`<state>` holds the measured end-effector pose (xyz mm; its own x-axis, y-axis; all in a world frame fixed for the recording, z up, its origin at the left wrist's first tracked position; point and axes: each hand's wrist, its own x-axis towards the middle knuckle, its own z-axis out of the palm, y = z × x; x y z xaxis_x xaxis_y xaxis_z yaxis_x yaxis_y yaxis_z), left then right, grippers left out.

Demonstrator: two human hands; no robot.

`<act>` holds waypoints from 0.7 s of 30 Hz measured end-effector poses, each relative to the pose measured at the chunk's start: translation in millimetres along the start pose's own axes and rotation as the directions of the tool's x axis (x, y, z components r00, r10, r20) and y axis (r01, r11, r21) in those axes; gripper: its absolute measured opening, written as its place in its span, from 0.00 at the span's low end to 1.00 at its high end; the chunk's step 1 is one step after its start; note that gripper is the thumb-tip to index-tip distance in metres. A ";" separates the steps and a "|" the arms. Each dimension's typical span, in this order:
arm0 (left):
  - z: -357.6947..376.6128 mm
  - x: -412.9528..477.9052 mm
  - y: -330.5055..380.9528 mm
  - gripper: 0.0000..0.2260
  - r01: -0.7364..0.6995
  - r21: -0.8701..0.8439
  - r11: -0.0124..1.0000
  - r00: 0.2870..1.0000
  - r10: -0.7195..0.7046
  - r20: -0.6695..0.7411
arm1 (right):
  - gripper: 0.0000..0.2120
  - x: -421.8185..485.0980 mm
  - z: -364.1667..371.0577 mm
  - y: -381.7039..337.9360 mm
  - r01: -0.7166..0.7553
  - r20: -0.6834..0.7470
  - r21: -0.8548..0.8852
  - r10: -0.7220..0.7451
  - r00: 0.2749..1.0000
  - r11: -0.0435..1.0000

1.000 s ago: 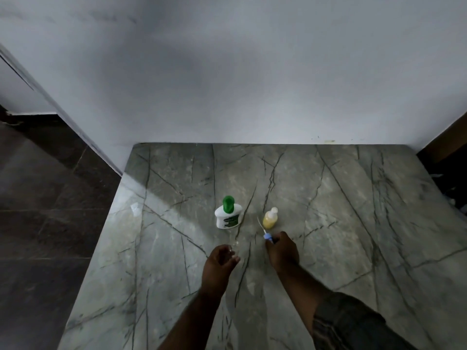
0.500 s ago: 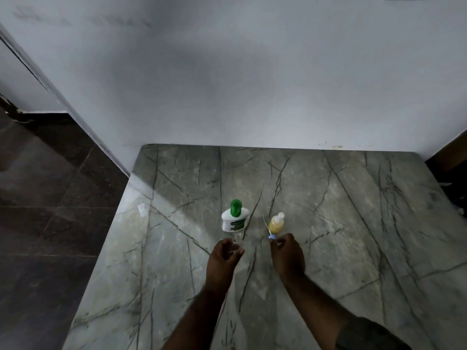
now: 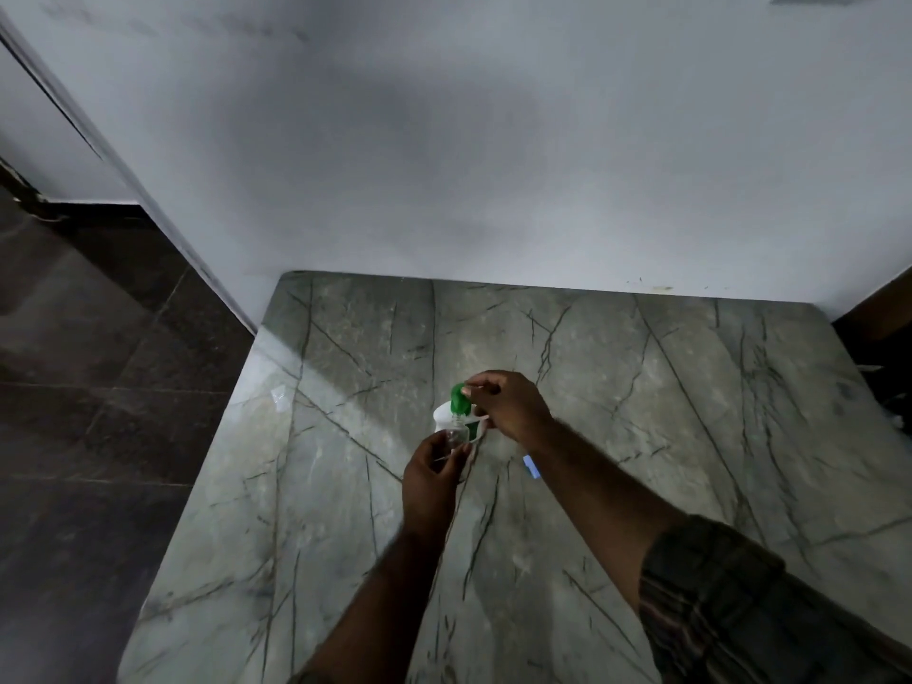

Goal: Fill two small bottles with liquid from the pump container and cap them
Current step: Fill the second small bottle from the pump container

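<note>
The white pump container (image 3: 442, 413) with a green pump head (image 3: 459, 398) stands mid-table. My left hand (image 3: 428, 478) holds a small clear bottle (image 3: 457, 436) upright, directly in front of the container and just below the green head. My right hand (image 3: 511, 404) reaches in from the right; its fingertips rest on top of the green head and its thumb lies against the container's side. A small blue cap piece (image 3: 530, 467) lies on the table beside my right forearm. The yellow-filled bottle is hidden behind my right hand.
The grey veined marble table (image 3: 641, 436) backs onto a white wall. Its left edge drops to a dark tiled floor (image 3: 98, 412). A small clear scrap (image 3: 279, 399) lies near the left edge. Dark furniture stands at the far right.
My right hand let go of the blue piece and moved left onto the pump head. My left hand brought the clear bottle forward to the container. The yellow bottle went out of sight.
</note>
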<state>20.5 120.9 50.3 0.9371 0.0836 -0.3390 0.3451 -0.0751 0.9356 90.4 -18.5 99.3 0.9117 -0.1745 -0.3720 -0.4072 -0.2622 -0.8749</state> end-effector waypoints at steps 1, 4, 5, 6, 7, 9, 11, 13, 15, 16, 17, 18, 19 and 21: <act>-0.1 0.4 0.7 0.15 -0.001 0.001 1.000 1.000 0.001 0.002 | 0.09 0.8 -0.8 -1.4 0.004 0.010 -0.012 -0.004 1.000 1.000; -0.2 0.4 1.5 0.14 -0.008 -0.010 1.000 1.000 0.008 -0.002 | 0.09 1.0 -1.5 -5.9 0.023 0.052 -0.047 -0.021 0.998 0.999; -0.1 0.1 1.7 0.14 -0.011 -0.013 1.000 1.000 0.011 -0.003 | 0.09 0.8 -1.7 -7.4 0.029 0.062 -0.057 -0.026 0.998 0.998; 0.0 -0.3 2.0 0.13 -0.016 -0.014 1.000 1.000 0.016 -0.002 | 0.09 0.6 -1.9 -8.7 0.036 0.071 -0.066 -0.031 0.997 0.997; 0.0 -0.6 2.4 0.13 -0.021 -0.015 1.000 1.000 0.021 0.000 | 0.09 0.7 -1.8 -10.2 0.038 0.079 -0.070 -0.032 0.996 0.997; 0.1 -0.4 4.2 0.12 -0.026 -0.020 0.999 1.000 0.026 0.003 | 0.10 1.4 -1.3 -13.4 0.017 0.090 -0.052 -0.012 0.996 0.998; 0.1 0.9 6.1 0.11 -0.018 -0.034 0.999 1.000 0.018 0.004 | 0.09 3.1 -1.4 -16.6 0.003 0.094 -0.056 0.002 0.996 0.998; -1.1 1.7 6.6 0.11 -0.012 -0.039 0.999 1.000 0.012 0.010 | 0.09 4.7 -1.6 -20.3 0.023 0.108 -0.115 -0.010 0.994 0.993; -2.5 1.6 6.8 0.11 -0.007 -0.050 0.999 1.000 0.008 0.021 | 0.09 5.6 -1.6 -22.7 0.049 0.125 -0.174 -0.027 0.992 0.984; -3.3 1.4 6.7 0.10 -0.007 -0.053 0.999 0.999 0.009 0.031 | 0.09 6.3 -1.7 -22.8 0.056 0.133 -0.189 -0.030 0.991 0.980; -3.7 1.2 6.6 0.09 -0.008 -0.053 0.999 0.999 0.010 0.040 | 0.09 6.9 -2.1 -22.3 0.061 0.143 -0.195 -0.033 0.989 0.979; -3.9 1.3 6.6 0.08 -0.007 -0.049 0.999 0.999 0.009 0.046 | 0.09 7.5 -2.9 -21.4 0.066 0.152 -0.200 -0.036 0.988 0.978; -3.7 1.7 6.5 0.08 0.000 -0.047 0.999 0.999 0.003 0.049 | 0.10 8.1 -3.8 -20.4 0.075 0.161 -0.213 -0.040 0.986 0.974; -3.0 2.4 5.0 0.10 0.022 -0.052 0.998 0.998 -0.019 0.054 | 0.11 8.9 -5.0 -17.8 0.109 0.175 -0.283 -0.060 0.983 0.953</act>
<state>24.3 123.6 54.4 0.9318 0.0311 -0.3616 0.3623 -0.0219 0.9318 105.5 -20.2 113.1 0.9300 0.0108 -0.3674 -0.3044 -0.5376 -0.7864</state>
